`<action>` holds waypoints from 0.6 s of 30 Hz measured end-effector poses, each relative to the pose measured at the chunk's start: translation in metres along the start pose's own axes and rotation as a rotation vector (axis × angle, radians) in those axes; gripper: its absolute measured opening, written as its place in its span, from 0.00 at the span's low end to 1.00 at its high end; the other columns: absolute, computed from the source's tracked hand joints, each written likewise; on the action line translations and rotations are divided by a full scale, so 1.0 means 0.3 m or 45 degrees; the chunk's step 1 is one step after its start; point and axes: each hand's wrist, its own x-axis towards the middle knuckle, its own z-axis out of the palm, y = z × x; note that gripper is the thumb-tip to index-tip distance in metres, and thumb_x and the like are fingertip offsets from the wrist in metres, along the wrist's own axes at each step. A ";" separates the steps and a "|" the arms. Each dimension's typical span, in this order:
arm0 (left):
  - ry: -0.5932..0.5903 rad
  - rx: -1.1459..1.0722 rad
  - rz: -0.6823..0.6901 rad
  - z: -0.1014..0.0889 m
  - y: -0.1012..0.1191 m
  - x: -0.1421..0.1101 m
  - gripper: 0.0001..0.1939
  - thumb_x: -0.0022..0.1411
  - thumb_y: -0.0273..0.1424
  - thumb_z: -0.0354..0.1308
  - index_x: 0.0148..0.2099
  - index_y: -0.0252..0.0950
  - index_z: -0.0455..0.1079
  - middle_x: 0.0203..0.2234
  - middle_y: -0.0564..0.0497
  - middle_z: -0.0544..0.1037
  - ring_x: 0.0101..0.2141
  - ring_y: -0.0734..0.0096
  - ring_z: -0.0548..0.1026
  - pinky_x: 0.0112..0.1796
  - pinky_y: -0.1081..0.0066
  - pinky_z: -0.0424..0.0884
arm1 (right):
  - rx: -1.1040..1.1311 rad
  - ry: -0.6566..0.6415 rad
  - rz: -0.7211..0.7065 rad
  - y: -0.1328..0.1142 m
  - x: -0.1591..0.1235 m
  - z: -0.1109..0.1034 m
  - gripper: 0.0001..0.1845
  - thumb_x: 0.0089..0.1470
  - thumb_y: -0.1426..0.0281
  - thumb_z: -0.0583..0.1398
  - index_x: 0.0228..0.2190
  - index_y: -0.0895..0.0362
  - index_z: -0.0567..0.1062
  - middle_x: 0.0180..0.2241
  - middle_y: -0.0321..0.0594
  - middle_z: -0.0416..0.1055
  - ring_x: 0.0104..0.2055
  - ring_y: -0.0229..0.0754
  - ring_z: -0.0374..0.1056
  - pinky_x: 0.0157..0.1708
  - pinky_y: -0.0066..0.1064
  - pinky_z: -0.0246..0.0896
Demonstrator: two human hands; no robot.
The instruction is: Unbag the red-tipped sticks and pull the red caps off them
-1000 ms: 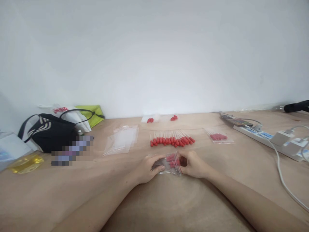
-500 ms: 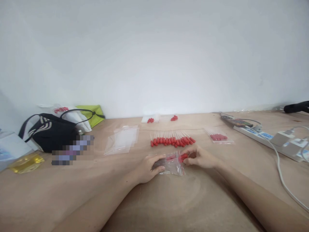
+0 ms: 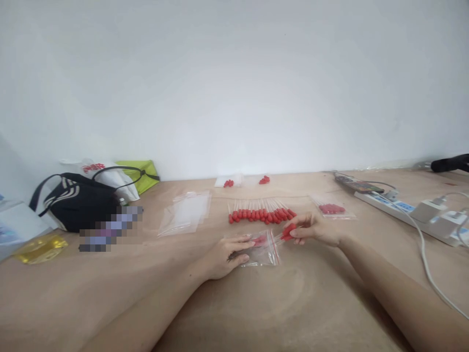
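Note:
My left hand [image 3: 227, 254] lies on the left end of a small clear zip bag [image 3: 262, 248] on the wooden table [image 3: 256, 303], fingers stretched over it and pressing it down. Some red-bulbed droppers show inside the bag. My right hand [image 3: 315, 229] is pinched on a few red-bulbed droppers [image 3: 288, 231] just off the bag's right edge, with their tips pointing toward its opening. Behind the hands a row of loose red-bulbed droppers [image 3: 261, 213] lies side by side.
A filled bag of droppers [image 3: 332, 209] lies at the right, empty clear bags [image 3: 186, 211] at the left. Black handbag [image 3: 75, 200], green pouch [image 3: 141, 175] and yellow packet [image 3: 38, 248] sit far left. A power strip [image 3: 406, 209] with chargers and a phone [image 3: 357, 185] are at the right.
My right hand has drawn away to the right from the bag's mouth, holding a few droppers. My left hand's fingers have flattened out on the bag.

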 end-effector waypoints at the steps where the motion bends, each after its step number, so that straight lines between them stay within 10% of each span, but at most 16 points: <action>1: -0.002 -0.002 -0.007 0.000 -0.003 -0.001 0.19 0.59 0.33 0.49 0.54 0.46 0.60 0.54 0.51 0.62 0.53 0.67 0.61 0.53 0.62 0.57 | -0.013 0.022 0.024 -0.006 -0.015 -0.034 0.15 0.35 0.67 0.66 0.30 0.59 0.76 0.27 0.39 0.74 0.23 0.33 0.67 0.26 0.26 0.65; 8: 0.011 -0.025 -0.004 -0.003 -0.003 -0.003 0.19 0.59 0.33 0.50 0.54 0.45 0.60 0.54 0.51 0.62 0.53 0.67 0.61 0.53 0.61 0.56 | 0.175 0.648 -0.161 0.038 -0.047 -0.246 0.11 0.36 0.67 0.64 0.27 0.57 0.76 0.32 0.42 0.74 0.31 0.39 0.69 0.32 0.29 0.67; 14: 0.006 -0.012 0.022 -0.006 0.001 -0.005 0.19 0.59 0.33 0.49 0.54 0.44 0.60 0.54 0.51 0.62 0.54 0.68 0.60 0.53 0.61 0.56 | 0.107 1.242 -0.295 0.078 0.057 -0.147 0.15 0.37 0.63 0.62 0.29 0.59 0.74 0.33 0.45 0.74 0.33 0.43 0.70 0.32 0.32 0.67; 18: 0.003 -0.010 0.010 -0.007 -0.001 -0.005 0.19 0.59 0.33 0.50 0.54 0.45 0.60 0.54 0.51 0.61 0.53 0.67 0.60 0.53 0.62 0.56 | -0.287 1.300 -0.230 0.096 0.100 -0.064 0.16 0.41 0.61 0.59 0.31 0.59 0.75 0.28 0.43 0.74 0.31 0.45 0.70 0.32 0.33 0.63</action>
